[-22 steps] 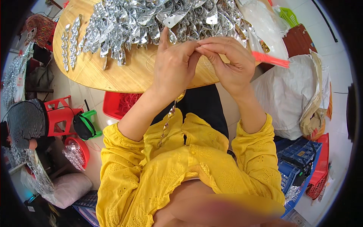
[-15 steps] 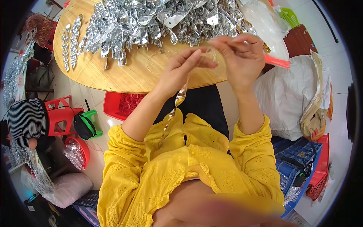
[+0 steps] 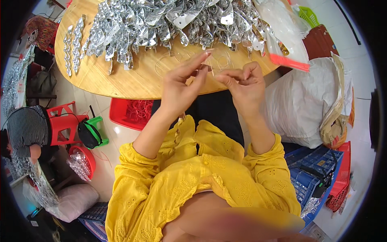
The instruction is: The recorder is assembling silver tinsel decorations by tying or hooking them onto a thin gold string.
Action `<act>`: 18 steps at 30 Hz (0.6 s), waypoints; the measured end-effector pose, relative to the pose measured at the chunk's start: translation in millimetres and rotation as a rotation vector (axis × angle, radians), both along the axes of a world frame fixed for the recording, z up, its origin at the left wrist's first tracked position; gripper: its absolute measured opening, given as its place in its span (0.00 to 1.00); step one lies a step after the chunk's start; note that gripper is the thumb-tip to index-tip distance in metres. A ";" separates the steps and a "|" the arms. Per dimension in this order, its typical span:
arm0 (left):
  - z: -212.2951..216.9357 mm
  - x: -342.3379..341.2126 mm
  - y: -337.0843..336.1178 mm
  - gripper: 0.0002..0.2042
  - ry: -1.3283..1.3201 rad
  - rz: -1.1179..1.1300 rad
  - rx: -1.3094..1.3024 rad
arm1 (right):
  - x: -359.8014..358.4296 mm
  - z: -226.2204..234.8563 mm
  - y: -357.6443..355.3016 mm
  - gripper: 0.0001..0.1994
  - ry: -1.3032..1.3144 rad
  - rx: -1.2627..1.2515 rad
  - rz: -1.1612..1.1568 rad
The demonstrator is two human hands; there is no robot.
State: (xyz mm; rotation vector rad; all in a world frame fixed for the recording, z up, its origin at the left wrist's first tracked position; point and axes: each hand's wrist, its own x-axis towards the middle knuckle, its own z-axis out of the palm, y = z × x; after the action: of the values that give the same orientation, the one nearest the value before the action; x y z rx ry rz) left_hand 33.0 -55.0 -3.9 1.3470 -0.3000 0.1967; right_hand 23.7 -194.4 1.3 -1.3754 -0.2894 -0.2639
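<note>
My left hand (image 3: 181,82) is raised over the near edge of the table, index finger stretched and thumb bent in, pinching a thin clear thread. Below its wrist a twisted metallic strip (image 3: 177,131) hangs in front of my yellow clothing; the hand hides its upper part. Close by on the right, my right hand (image 3: 245,86) is closed, thumb and index fingertip pinched on the clear thread beside the left fingertips. Loops of clear thread (image 3: 224,62) show just behind the fingers. A large heap of silver twisted strips (image 3: 149,28) covers the far part of the table.
Several separate silver strips (image 3: 76,48) lie at the left of the wooden table (image 3: 96,78). Pink-red strands (image 3: 288,62) and clear plastic lie at its right edge. A red bin (image 3: 121,117) stands below, a white sack (image 3: 298,105) at right. Another person (image 3: 30,127) sits at left.
My right hand has come down and left, away from the table's far right. My left hand has turned more upright and moved slightly left, and the hanging strip shows less.
</note>
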 end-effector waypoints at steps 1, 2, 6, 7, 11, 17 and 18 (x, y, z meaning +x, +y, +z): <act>2.1 -5.7 0.5 0.14 0.002 0.041 0.211 | -1.9 2.8 1.1 0.18 0.138 0.175 0.091; 1.6 -5.6 0.7 0.14 0.002 0.040 0.211 | -2.5 6.2 0.9 0.18 0.138 0.175 0.089; -3.2 -2.2 3.4 0.07 -0.340 0.159 0.523 | -2.4 14.2 -1.3 0.15 0.199 0.192 0.142; -4.1 -1.6 4.0 0.05 -0.339 0.152 0.485 | -1.9 14.4 -1.8 0.12 0.176 0.144 0.163; -1.9 -5.2 3.9 0.04 0.015 -0.033 0.051 | 1.2 12.0 -2.5 0.05 0.053 -0.092 -0.034; -0.7 -5.4 6.4 0.04 0.154 -0.114 -0.058 | -3.7 2.6 0.3 0.13 -0.002 -0.307 0.079; -0.6 -5.5 7.1 0.04 0.151 -0.112 -0.026 | -4.3 -2.5 0.0 0.15 0.037 -0.301 0.148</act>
State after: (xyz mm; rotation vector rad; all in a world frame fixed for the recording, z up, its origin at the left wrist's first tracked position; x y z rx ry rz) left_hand 27.6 -47.9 -4.6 1.3073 -0.2446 0.0050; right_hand 19.5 -194.4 -1.2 -1.6452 -0.4102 -0.0728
